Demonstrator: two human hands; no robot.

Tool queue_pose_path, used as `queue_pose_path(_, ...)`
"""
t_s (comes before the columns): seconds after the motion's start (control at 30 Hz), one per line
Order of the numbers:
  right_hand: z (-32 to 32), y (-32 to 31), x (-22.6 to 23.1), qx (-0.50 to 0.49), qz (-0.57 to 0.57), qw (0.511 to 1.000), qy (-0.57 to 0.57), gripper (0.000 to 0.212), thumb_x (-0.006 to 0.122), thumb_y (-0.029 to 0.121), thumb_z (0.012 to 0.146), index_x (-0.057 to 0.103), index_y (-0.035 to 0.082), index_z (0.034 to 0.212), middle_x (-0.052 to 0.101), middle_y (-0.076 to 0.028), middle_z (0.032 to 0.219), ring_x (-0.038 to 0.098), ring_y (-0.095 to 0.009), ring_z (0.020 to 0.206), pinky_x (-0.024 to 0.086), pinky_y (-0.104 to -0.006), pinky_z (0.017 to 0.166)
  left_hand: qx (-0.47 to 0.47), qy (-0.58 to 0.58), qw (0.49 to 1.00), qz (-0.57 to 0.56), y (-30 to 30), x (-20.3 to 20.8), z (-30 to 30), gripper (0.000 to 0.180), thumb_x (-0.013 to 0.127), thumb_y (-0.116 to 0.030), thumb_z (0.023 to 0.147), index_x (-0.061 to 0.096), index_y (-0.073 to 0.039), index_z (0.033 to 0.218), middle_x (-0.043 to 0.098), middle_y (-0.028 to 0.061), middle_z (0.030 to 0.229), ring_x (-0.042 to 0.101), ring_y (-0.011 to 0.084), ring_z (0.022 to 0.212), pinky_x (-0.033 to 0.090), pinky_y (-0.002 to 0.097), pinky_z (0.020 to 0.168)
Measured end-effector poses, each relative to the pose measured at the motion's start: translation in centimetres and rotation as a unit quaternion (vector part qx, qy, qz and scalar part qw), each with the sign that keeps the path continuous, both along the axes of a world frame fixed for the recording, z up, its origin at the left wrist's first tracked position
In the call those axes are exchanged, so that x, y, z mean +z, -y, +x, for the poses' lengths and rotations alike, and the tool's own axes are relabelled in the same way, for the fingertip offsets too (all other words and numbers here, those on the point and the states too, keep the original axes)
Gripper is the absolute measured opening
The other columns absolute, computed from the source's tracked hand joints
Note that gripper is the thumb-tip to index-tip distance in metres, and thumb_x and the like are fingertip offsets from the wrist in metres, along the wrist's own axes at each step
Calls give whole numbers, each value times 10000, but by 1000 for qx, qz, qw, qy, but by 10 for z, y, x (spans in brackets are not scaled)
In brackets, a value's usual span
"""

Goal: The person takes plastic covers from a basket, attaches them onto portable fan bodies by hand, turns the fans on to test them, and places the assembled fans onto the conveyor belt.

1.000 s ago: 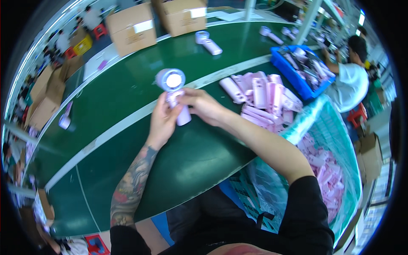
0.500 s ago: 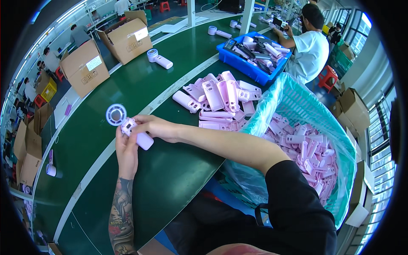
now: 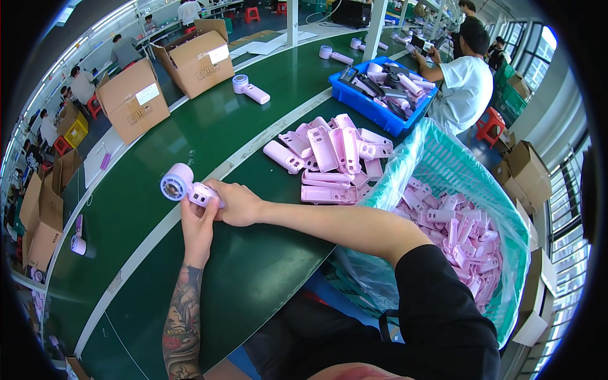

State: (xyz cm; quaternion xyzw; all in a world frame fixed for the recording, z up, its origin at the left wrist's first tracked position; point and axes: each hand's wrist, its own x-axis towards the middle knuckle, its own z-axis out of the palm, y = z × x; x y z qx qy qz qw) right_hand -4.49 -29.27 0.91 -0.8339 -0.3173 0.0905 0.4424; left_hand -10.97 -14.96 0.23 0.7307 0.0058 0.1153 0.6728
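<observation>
A light-purple handheld fan (image 3: 201,194) is held between both hands above the green table, its round head pointing to the left. My left hand (image 3: 198,229) grips the fan from below, close to the neck, with the thumb up against the body. Wrapped round the far end of the handle is my right hand (image 3: 235,202), which hides most of that end. To the right of the hands lies a heap of pink plastic handle shells (image 3: 329,149). Farther right, a lined green basket (image 3: 516,253) holds many more pink shells (image 3: 453,221).
A blue bin (image 3: 380,117) of fans and dark parts stands beyond the heap. On the curved green conveyor (image 3: 190,136) lie other fans (image 3: 252,90). Two cardboard boxes (image 3: 134,104) stand along its far edge. A person in a white shirt (image 3: 465,85) is at the far right.
Both hands have turned the fan: its head now points left and shows its side, with the handle lying more level. The right hand has closed round the handle end. The view has shifted slightly.
</observation>
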Motion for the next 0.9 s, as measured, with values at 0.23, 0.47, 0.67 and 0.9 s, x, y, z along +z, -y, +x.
queue_pose_path(0.23, -17, -7, 12, -23, -20, 999, 14, 477, 676, 80, 813, 510, 69, 1260, 714, -164, 1030, 697, -405, 891, 550, -464, 771, 30, -10, 997, -68, 4, 6, -2, 508, 640, -23, 960, 398, 22, 1405, 583, 172, 1247, 608, 219, 1140, 515, 309, 958)
queue_pose_path(0.47, -17, -1, 12, -28, -28, 997, 67, 464, 661, 53, 807, 521, 76, 1250, 718, -164, 1003, 696, -412, 875, 554, -470, 754, 3, 20, 995, -100, 2, -7, 3, 536, 626, -47, 975, 381, 8, 1448, 574, 169, 1279, 602, 213, 1136, 492, 310, 985)
queue_pose_path(0.67, -10, -10, -5, -21, 61, 993, 99, 416, 653, 59, 794, 570, 97, 1199, 723, -169, 917, 694, -429, 829, 560, -485, 730, -12, 28, 993, -115, 7, -1, 1, 561, 599, -77, 999, 357, -20, 1503, 576, 145, 1303, 587, 195, 1143, 455, 297, 1007)
queue_pose_path(0.9, 2, 8, 15, -52, -23, 983, 175, 406, 682, 120, 780, 684, 142, 1185, 749, -121, 944, 702, -378, 811, 551, -440, 710, -53, 59, 992, -98, 1, -1, 4, 617, 628, -71, 979, 343, -26, 1525, 560, 136, 1349, 566, 195, 1194, 422, 298, 1062)
